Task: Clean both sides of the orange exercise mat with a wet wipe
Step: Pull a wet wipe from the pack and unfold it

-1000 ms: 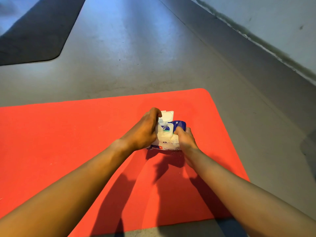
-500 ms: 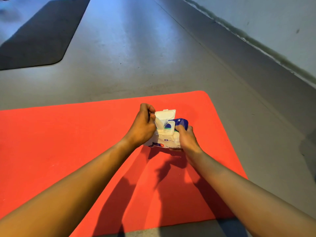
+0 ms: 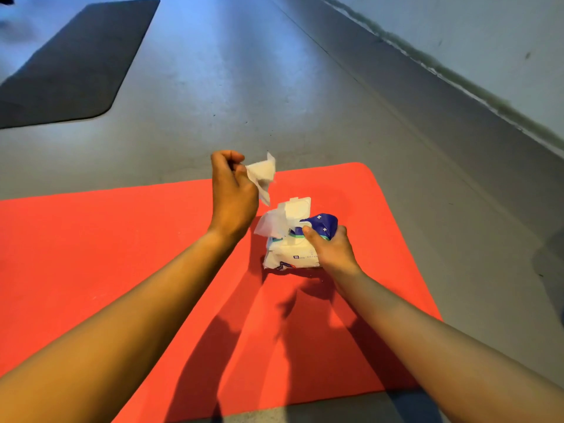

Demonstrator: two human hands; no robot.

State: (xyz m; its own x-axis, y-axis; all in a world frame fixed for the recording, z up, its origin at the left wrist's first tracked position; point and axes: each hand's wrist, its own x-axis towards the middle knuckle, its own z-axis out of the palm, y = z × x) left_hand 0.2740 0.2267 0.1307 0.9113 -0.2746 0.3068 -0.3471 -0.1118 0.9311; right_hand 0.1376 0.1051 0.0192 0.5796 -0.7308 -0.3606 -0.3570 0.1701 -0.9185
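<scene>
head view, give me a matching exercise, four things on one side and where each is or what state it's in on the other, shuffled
Things
1. left hand
2. right hand
3. pack lid
4. dark mat

Places or states
a. flipped open
b. lying on the floor, far left
c. pinching a raised wet wipe
d. gripping the wipe pack on the orange exercise mat

Pairs: 1-c, 2-d, 3-a, 4-b

Grey floor (image 3: 244,87), orange mat (image 3: 91,254), black mat (image 3: 70,62)
</scene>
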